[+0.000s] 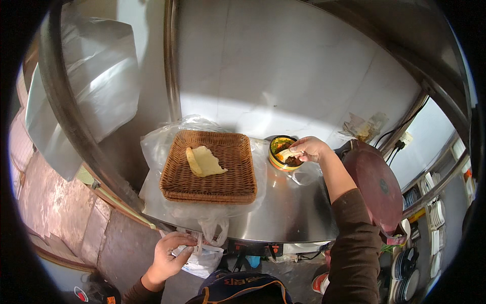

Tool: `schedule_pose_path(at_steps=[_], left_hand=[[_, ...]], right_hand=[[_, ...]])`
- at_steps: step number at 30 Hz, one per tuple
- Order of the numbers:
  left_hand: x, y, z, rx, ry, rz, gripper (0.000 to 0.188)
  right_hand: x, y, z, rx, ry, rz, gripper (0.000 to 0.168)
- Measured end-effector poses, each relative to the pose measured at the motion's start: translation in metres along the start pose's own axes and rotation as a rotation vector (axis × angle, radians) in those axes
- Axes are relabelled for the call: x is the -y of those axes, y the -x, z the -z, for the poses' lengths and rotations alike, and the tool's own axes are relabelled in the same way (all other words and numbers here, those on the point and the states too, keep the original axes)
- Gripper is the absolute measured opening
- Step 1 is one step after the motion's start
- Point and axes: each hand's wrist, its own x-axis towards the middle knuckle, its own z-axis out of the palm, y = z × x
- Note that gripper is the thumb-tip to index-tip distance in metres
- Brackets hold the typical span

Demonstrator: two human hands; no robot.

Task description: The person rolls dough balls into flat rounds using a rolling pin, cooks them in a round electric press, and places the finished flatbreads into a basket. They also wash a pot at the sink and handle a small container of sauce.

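Note:
My right hand (310, 149) pinches a piece of flatbread (287, 153), its lower end inside a striped bowl (281, 166) of food with green and orange bits and a dark part. Left of the bowl, a brown woven basket (212, 193) holds a torn, partly folded piece of flatbread (207, 162). Near the front edge of the steel counter, my left hand (175, 254) is held low with thumb and fingers a little apart. No object shows clearly between them.
Clear plastic bags (214, 228) lie under the basket and hang over the edge of the metal counter (281, 209). A dark red lidded appliance (376, 186) stands at the right, beside my forearm. Stacked dishes (406, 285) are at lower right.

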Motion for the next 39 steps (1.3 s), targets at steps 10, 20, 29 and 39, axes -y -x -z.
schedule_pose_path(at_steps=[10,20,29,39], left_hand=[[0.012,0.002,-0.003,-0.002,0.043,0.014,0.011],[0.011,0.008,0.0,-0.018,0.033,0.051,0.011],[0.019,0.015,-0.001,-0.01,0.006,0.04,0.011],[0.02,0.019,0.0,-0.021,-0.041,0.062,0.011]], right_hand=[[-0.008,-0.001,-0.013,-0.473,0.414,0.436,0.013],[0.007,0.015,-0.028,-0.285,0.782,0.347,0.015],[-0.001,0.005,-0.012,-0.585,0.979,0.442,0.022],[0.003,-0.001,-0.025,-0.213,0.227,0.025,0.012]])
